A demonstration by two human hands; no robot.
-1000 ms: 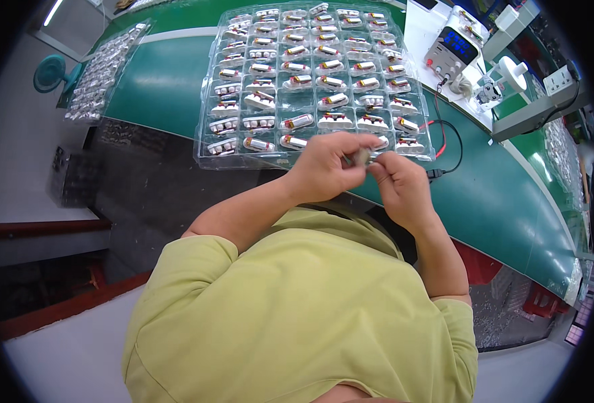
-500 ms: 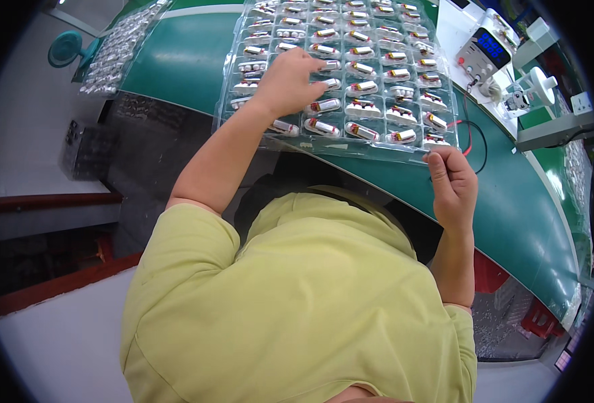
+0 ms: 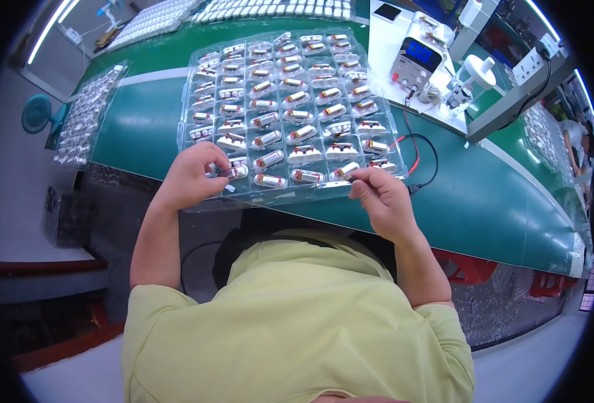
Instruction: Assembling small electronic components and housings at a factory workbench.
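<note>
A clear plastic blister tray [image 3: 290, 195] lies on the green table, its cells filled with small white oval devices, many showing a silver battery with red and yellow ends. At the tray's near left corner, my left hand [image 3: 193, 178] has its thumb and forefinger closed around the end of one white oval device [image 3: 236, 172]. My right hand [image 3: 387, 203] is at the near edge, toward the right corner. Its thumb and forefinger are pinched together beside another oval device [image 3: 344, 170]; what they hold is hidden.
Right of the tray stands a white power supply [image 3: 418, 62] with a blue display; its red and black leads [image 3: 414, 164] lie on the green table [image 3: 485, 195]. Another filled tray [image 3: 90, 117] sits at the left, more trays [image 3: 273, 9] at the back. A metal post [image 3: 518, 91] rises at right.
My left hand has come from mid-tray to the near left corner. My right hand has shifted left along the near edge. The view has moved, showing more trays at the back.
</note>
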